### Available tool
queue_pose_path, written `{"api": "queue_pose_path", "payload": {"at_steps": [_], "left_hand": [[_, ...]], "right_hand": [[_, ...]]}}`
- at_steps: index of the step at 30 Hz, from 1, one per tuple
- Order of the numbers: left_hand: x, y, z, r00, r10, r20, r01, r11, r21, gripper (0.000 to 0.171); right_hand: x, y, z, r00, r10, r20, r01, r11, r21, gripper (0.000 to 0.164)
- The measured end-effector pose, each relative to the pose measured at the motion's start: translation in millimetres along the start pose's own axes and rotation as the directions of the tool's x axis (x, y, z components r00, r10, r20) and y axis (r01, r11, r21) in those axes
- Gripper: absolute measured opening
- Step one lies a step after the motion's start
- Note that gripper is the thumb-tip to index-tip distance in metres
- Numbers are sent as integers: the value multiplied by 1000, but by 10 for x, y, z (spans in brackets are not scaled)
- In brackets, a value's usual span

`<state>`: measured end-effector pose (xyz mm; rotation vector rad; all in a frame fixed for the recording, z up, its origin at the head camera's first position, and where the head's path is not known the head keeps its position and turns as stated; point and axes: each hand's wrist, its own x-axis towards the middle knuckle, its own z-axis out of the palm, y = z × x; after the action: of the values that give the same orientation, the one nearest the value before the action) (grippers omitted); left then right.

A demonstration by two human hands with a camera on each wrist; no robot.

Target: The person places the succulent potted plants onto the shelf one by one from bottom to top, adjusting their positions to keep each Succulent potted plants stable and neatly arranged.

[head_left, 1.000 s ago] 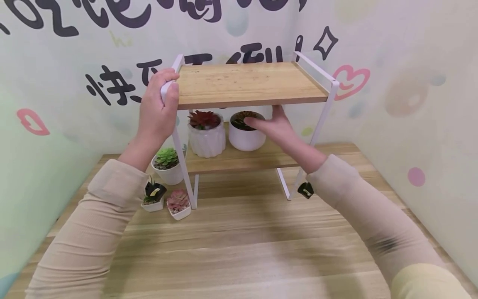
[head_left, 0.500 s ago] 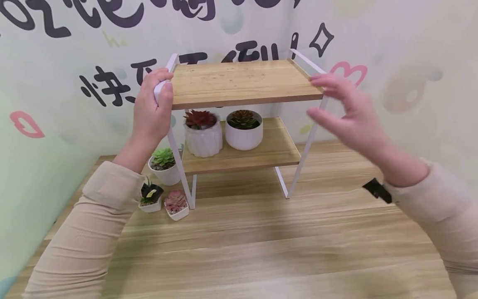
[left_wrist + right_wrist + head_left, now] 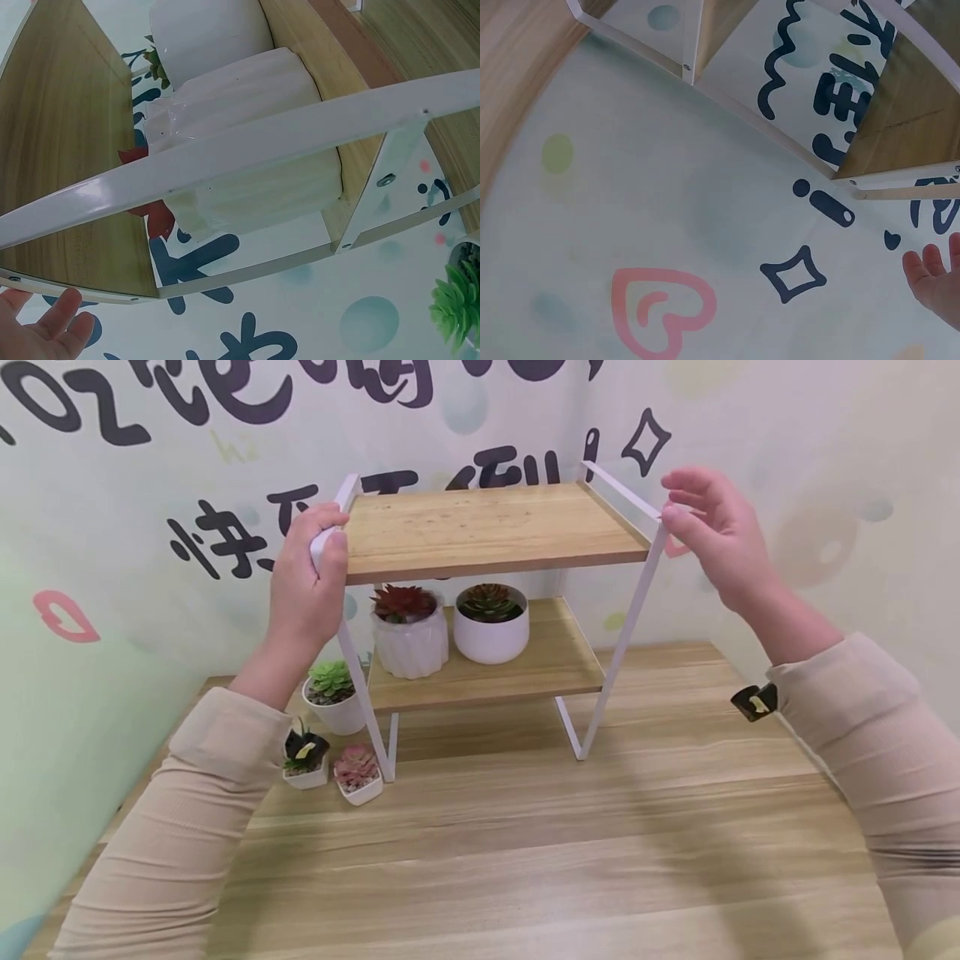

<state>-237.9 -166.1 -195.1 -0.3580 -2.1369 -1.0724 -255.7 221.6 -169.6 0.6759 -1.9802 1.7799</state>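
A two-tier plant shelf point(image 3: 487, 522) with wooden boards and a white metal frame stands on the table. My left hand point(image 3: 303, 581) grips the frame at the top board's left end, thumb toward me. At the opposite end, my right hand point(image 3: 720, 543) is raised beside the top corner, fingers loosely bent and thumb tip right at the corner; it holds nothing. In the right wrist view its fingers point(image 3: 930, 266) show apart from the frame. Between the boards stand a red succulent in a ribbed white pot point(image 3: 410, 643) and a dark green succulent in a round white pot point(image 3: 491, 639).
Left of the shelf, on the wooden table point(image 3: 525, 860), stand a green succulent in a white pot point(image 3: 343, 714), a small square potted plant point(image 3: 306, 778) partly behind a black wrist device point(image 3: 307, 745), and a pink succulent point(image 3: 358, 768). A printed wall point(image 3: 825, 568) rises close behind.
My right hand has come out from the round pot between the boards and moved right and up to the shelf's top right corner. My left hand keeps its grip on the frame.
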Motion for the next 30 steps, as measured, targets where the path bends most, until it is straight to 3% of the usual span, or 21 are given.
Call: {"api": "queue_pose_path", "payload": {"at_steps": [7, 23, 26, 30], "left_hand": [[0, 4, -10, 1000, 9, -10, -9, 1000, -6, 45], [7, 8, 10, 1000, 5, 3, -5, 1000, 6, 45], [8, 6, 3, 1000, 12, 5, -12, 1000, 10, 45], [9, 1, -21, 1000, 18, 11, -19, 1000, 22, 45]], "right_hand": [[-29, -22, -5, 1000, -19, -2, 19, 997, 77, 26], [73, 121, 29, 997, 51, 53, -46, 994, -99, 25], [75, 193, 60, 998, 45, 35, -42, 996, -78, 25], [88, 298, 100, 998, -24, 50, 21, 998, 54, 19]]}}
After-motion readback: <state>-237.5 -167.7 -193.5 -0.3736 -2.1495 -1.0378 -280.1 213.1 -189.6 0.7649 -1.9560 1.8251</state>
